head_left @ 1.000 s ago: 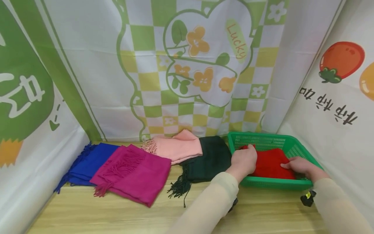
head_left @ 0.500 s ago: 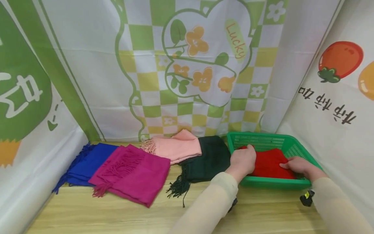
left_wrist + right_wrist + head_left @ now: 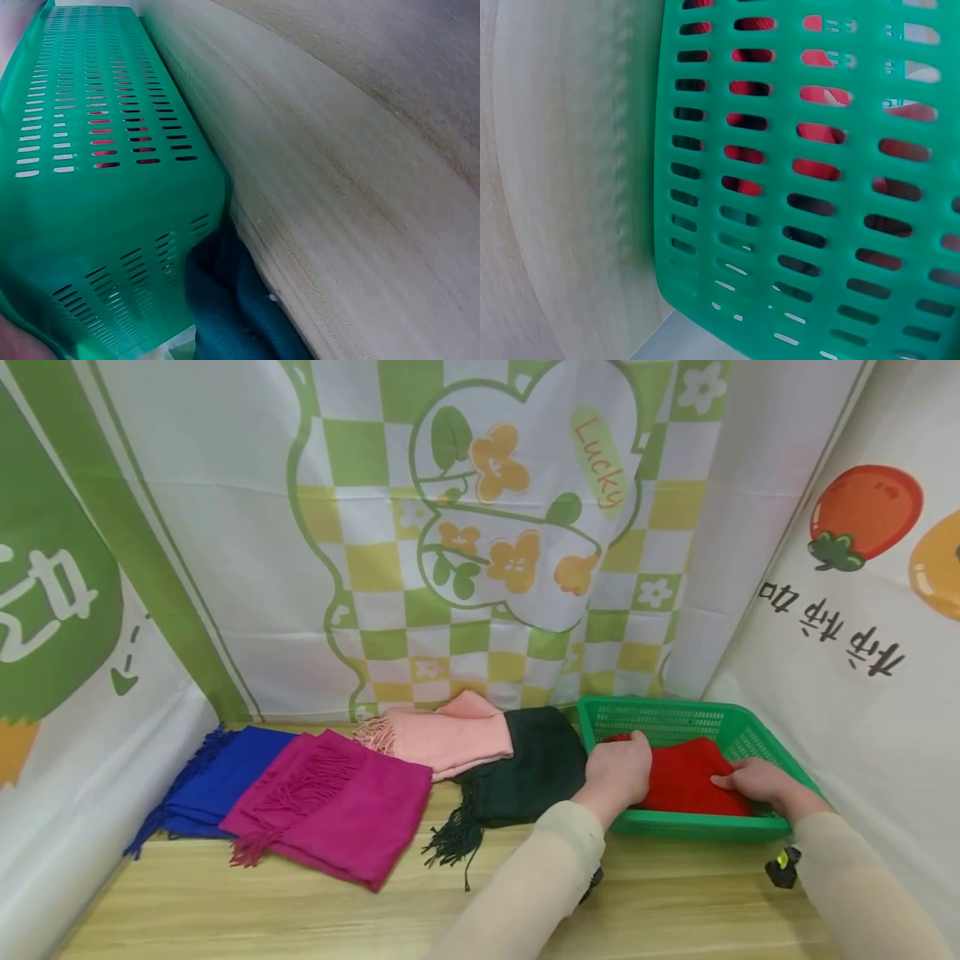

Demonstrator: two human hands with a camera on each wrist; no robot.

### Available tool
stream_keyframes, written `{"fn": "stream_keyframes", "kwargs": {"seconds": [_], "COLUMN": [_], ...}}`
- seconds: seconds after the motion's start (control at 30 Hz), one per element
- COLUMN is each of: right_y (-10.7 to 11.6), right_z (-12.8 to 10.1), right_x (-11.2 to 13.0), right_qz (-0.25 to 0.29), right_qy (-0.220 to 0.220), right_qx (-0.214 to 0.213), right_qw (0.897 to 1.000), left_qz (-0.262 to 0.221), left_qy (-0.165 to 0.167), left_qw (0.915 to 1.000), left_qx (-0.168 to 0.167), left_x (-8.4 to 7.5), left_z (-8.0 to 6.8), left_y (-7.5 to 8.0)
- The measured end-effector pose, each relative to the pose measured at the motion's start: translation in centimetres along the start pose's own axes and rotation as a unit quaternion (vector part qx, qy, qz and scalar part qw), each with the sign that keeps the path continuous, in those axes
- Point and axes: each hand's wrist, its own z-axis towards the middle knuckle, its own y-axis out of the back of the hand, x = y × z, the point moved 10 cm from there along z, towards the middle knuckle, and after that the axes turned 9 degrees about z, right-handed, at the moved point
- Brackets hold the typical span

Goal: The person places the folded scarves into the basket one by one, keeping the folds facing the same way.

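Note:
A folded red scarf (image 3: 678, 777) lies inside a green plastic basket (image 3: 675, 826) at the right of the head view. My left hand (image 3: 617, 774) reaches over the basket's left side and grips the scarf's left end, its fingertips mostly hidden. At the scarf's right edge, my right hand (image 3: 761, 779) pinches the cloth, thumb on top. In the left wrist view the outer wall of the basket (image 3: 112, 195) fills the left side, with part of my left hand (image 3: 19, 341) at the corner. Red cloth (image 3: 816, 169) shows through the slots in the right wrist view.
Against the basket's left side lies a dark green fringed scarf (image 3: 528, 785), partly under a pink scarf (image 3: 450, 739). Farther left, a magenta scarf (image 3: 337, 818) overlaps a blue one (image 3: 217, 785). Printed cloth walls (image 3: 247, 527) enclose the wooden table (image 3: 300, 910).
The head view has shifted slightly, so everything sits a little farther left. Both hands keep their grip on the red scarf, with hardly any movement relative to the basket.

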Motion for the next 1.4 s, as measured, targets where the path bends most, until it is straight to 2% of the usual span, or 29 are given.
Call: {"fn": "stream_keyframes", "kwargs": {"seconds": [0.33, 0.53, 0.77, 0.9, 1.13, 1.4], "right_y": [0.7, 0.5, 0.9, 1.0, 0.8, 0.5], "right_z": [-0.2, -0.1, 0.3, 0.4, 0.5, 0.2], "right_x": [-0.1, 0.1, 0.3, 0.6, 0.6, 1.2], "right_qz": [0.005, -0.031, -0.099, -0.105, -0.127, -0.153], "right_qy": [0.0, 0.007, 0.039, 0.047, 0.053, 0.034], "right_qx": [-0.023, -0.038, -0.061, -0.066, -0.07, -0.058], "right_qw": [1.0, 0.999, 0.992, 0.991, 0.988, 0.986], "left_qz": [0.017, 0.025, 0.041, 0.047, 0.002, -0.046], "left_qy": [-0.025, -0.031, -0.048, -0.042, -0.029, -0.047], "left_qw": [0.9994, 0.9992, 0.9979, 0.998, 0.9992, 0.9961], "left_qx": [0.017, 0.004, 0.014, 0.004, -0.026, -0.058], "left_x": [-0.7, -0.7, -1.3, -1.2, -0.6, 0.2], "left_z": [0.2, -0.4, -0.8, -1.1, -1.1, -1.4], "left_y": [-0.4, -0.1, -0.2, 0.2, 0.7, 1.3]}}
